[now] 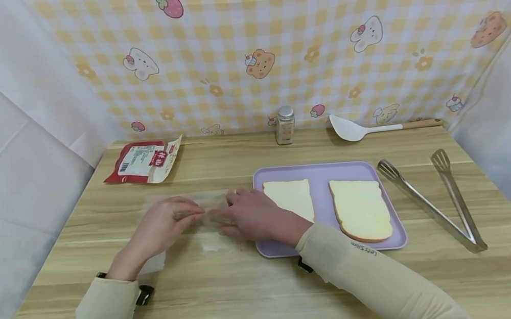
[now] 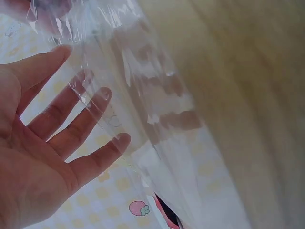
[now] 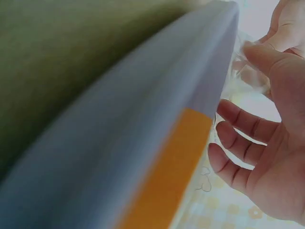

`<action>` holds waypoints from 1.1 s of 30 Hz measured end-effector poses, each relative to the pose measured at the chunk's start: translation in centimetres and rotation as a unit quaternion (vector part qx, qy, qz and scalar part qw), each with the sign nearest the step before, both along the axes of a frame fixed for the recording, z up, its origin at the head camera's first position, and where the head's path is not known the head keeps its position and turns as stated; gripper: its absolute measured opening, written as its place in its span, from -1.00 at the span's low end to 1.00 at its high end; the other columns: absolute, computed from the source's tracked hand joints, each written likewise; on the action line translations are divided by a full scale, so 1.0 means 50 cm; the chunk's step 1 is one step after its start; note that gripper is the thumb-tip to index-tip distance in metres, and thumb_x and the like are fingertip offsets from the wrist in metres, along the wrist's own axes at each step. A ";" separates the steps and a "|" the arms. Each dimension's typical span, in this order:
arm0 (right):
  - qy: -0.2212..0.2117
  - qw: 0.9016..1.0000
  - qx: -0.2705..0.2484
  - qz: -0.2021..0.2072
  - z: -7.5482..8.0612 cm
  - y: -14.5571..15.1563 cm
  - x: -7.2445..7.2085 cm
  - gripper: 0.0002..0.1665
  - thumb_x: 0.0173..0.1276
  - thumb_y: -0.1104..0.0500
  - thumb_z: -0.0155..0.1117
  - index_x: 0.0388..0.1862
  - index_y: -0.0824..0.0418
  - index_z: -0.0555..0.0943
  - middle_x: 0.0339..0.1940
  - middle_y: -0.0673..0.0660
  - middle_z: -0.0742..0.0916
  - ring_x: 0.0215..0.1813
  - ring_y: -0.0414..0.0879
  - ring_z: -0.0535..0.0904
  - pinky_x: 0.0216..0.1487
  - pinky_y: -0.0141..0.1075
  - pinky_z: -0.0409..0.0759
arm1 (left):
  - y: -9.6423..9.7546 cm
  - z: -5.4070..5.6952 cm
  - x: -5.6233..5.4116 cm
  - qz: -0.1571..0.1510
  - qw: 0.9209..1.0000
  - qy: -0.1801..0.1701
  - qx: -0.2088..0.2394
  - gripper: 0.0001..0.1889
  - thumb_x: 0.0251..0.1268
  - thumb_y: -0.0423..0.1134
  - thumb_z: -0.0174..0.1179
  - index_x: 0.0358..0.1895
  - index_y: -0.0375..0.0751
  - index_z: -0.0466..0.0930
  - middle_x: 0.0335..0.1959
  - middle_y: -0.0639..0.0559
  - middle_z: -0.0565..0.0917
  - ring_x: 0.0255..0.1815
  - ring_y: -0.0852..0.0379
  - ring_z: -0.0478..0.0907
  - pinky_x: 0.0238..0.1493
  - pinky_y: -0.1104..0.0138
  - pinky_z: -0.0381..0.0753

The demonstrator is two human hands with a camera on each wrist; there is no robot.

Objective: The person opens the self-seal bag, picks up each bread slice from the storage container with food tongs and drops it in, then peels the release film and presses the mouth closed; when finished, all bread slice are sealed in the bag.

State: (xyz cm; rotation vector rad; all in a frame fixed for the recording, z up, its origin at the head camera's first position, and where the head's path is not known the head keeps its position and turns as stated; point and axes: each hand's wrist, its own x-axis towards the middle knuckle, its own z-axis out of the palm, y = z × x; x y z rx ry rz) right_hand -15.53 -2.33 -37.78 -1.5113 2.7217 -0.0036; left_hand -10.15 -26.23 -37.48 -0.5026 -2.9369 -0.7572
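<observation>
A thin, crinkled clear plastic film (image 1: 217,243) lies low over the wood table, left of a lilac tray (image 1: 321,171). My left hand (image 1: 168,224) pinches its upper part between thumb and index finger, while the other fingers spread loosely behind the film (image 2: 190,171) in the left wrist view. Just beside it, my right hand (image 1: 253,213) pinches the same plastic by thumb and index finger, its other fingers loosely bent. The two sets of fingertips almost meet. One bread slice (image 1: 288,195) on the tray is partly covered by the right hand; another slice (image 1: 362,211) shows whole.
Metal tongs (image 1: 441,213) lie spread to the right of the tray. At the back stand a shaker jar (image 1: 285,126) and, lying flat, a white spatula (image 1: 349,129) with a wooden handle. A red and white food packet (image 1: 145,162) lies at the back left.
</observation>
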 end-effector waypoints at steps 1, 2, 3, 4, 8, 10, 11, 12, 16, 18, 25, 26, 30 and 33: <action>-0.005 1.000 0.006 -0.001 -0.001 0.000 0.001 -0.47 0.63 -0.27 0.12 0.51 -0.33 0.52 -0.05 0.04 0.72 -0.04 -0.03 0.63 -0.15 -0.15 0.64 | 0.001 0.000 0.000 -0.001 1.000 -0.002 0.000 -0.83 0.43 -0.36 0.35 -0.03 -0.14 0.85 0.00 -0.08 0.83 0.10 -0.16 0.75 0.18 -0.15 0.67; -0.011 1.000 0.012 -0.003 -0.001 0.000 0.002 -0.48 0.65 -0.27 0.09 0.52 -0.35 0.51 -0.04 0.04 0.72 -0.02 -0.03 0.63 -0.13 -0.14 0.64 | 0.001 0.000 0.000 -0.001 1.000 -0.003 0.001 -0.84 0.43 -0.36 0.35 -0.03 -0.14 0.85 -0.01 -0.07 0.83 0.10 -0.15 0.75 0.18 -0.14 0.68; -0.017 1.000 0.020 -0.006 -0.002 -0.001 0.003 -0.49 0.67 -0.26 0.05 0.52 -0.36 0.50 -0.01 0.04 0.72 0.00 -0.03 0.63 -0.09 -0.13 0.63 | 0.001 -0.001 0.000 -0.001 1.000 -0.004 0.002 -0.83 0.43 -0.36 0.35 -0.03 -0.14 0.85 -0.01 -0.07 0.83 0.11 -0.15 0.75 0.18 -0.14 0.68; -0.019 0.999 0.028 -0.007 -0.003 -0.001 0.005 -0.50 0.68 -0.26 0.04 0.51 -0.38 0.50 0.00 0.03 0.72 0.04 -0.03 0.64 -0.04 -0.12 0.63 | 0.001 -0.001 0.001 0.000 1.000 -0.004 0.003 -0.83 0.43 -0.36 0.35 -0.03 -0.13 0.85 -0.01 -0.07 0.83 0.11 -0.15 0.75 0.18 -0.13 0.68; -0.020 0.998 0.052 -0.007 -0.009 -0.005 0.007 -0.53 0.67 -0.26 0.05 0.48 -0.40 0.52 0.08 0.02 0.70 0.21 -0.02 0.62 0.19 -0.05 0.58 | -0.003 -0.002 0.003 -0.001 1.000 0.002 0.009 -0.83 0.41 -0.38 0.36 -0.04 -0.13 0.86 -0.01 -0.07 0.83 0.11 -0.15 0.75 0.18 -0.13 0.68; -0.015 0.998 0.055 -0.004 -0.011 -0.006 0.008 -0.54 0.64 -0.28 0.09 0.44 -0.39 0.54 0.06 0.00 0.70 0.24 -0.03 0.61 0.24 -0.03 0.55 | -0.005 -0.002 0.003 -0.002 1.000 0.009 0.010 -0.83 0.41 -0.39 0.36 -0.04 -0.13 0.86 -0.01 -0.07 0.83 0.10 -0.15 0.75 0.17 -0.13 0.69; -0.013 0.998 0.054 -0.001 -0.012 -0.007 0.009 -0.56 0.64 -0.27 0.11 0.41 -0.36 0.56 0.04 0.00 0.70 0.23 -0.03 0.61 0.24 -0.02 0.55 | -0.006 -0.001 0.004 -0.003 1.000 0.012 0.011 -0.83 0.40 -0.39 0.36 -0.04 -0.14 0.86 -0.01 -0.07 0.83 0.10 -0.15 0.75 0.17 -0.12 0.69; -0.008 0.999 0.050 0.003 -0.012 -0.008 0.010 -0.58 0.63 -0.27 0.12 0.38 -0.33 0.58 0.03 0.00 0.70 0.22 -0.03 0.62 0.23 -0.03 0.55 | -0.006 -0.001 0.004 -0.003 1.000 0.015 0.012 -0.83 0.40 -0.39 0.36 -0.05 -0.15 0.86 -0.01 -0.07 0.83 0.09 -0.14 0.76 0.16 -0.12 0.69; 0.004 0.999 0.037 0.019 -0.017 -0.013 0.010 -0.64 0.60 -0.24 0.19 0.23 -0.22 0.65 -0.05 -0.01 0.71 0.08 -0.05 0.66 0.14 -0.08 0.61 | -0.006 0.004 0.006 -0.003 1.000 0.020 0.019 -0.84 0.39 -0.41 0.37 -0.06 -0.16 0.85 -0.02 -0.06 0.83 0.08 -0.14 0.76 0.14 -0.12 0.70; 0.002 0.999 0.034 0.022 -0.019 -0.015 0.010 -0.64 0.59 -0.24 0.22 0.22 -0.18 0.65 -0.08 -0.01 0.72 0.01 -0.05 0.68 0.09 -0.10 0.64 | -0.006 0.005 0.007 -0.001 1.000 0.018 0.023 -0.84 0.39 -0.42 0.37 -0.06 -0.17 0.85 -0.02 -0.06 0.83 0.09 -0.14 0.76 0.14 -0.12 0.70; -0.027 0.999 0.035 0.013 -0.020 -0.015 0.009 -0.20 0.59 -0.24 0.22 0.70 -0.15 0.24 -0.07 0.06 0.77 -0.13 -0.06 0.72 -0.11 -0.13 0.71 | -0.010 0.007 0.008 0.003 1.000 -0.001 0.015 -0.80 0.42 -0.38 0.35 0.02 -0.15 0.83 0.05 -0.08 0.82 0.18 -0.19 0.72 0.23 -0.18 0.64; -0.029 0.999 0.035 0.012 -0.021 -0.015 0.008 -0.16 0.59 -0.24 0.22 0.72 -0.15 0.19 -0.09 0.06 0.77 -0.17 -0.06 0.72 -0.14 -0.13 0.71 | -0.012 0.007 0.008 0.002 1.000 -0.005 0.014 -0.79 0.42 -0.37 0.35 0.05 -0.15 0.82 0.07 -0.09 0.82 0.20 -0.21 0.71 0.24 -0.19 0.63; -0.039 0.999 0.036 0.009 -0.021 -0.018 0.005 -0.08 0.58 -0.24 0.23 0.76 -0.20 0.06 -0.23 0.05 0.77 -0.31 -0.06 0.69 -0.32 -0.15 0.68 | -0.023 0.010 0.009 0.006 0.999 -0.033 0.009 -0.68 0.41 -0.32 0.39 0.18 -0.19 0.75 0.20 -0.17 0.76 0.31 -0.27 0.63 0.31 -0.23 0.57; -0.050 0.998 0.040 0.003 -0.019 -0.021 0.004 -0.08 0.58 -0.22 0.25 0.75 -0.24 0.04 -0.32 0.02 0.75 -0.34 -0.08 0.67 -0.39 -0.17 0.63 | -0.032 0.013 0.009 0.016 0.998 -0.056 -0.003 -0.60 0.40 -0.24 0.41 0.26 -0.23 0.70 0.28 -0.25 0.69 0.37 -0.33 0.56 0.34 -0.27 0.53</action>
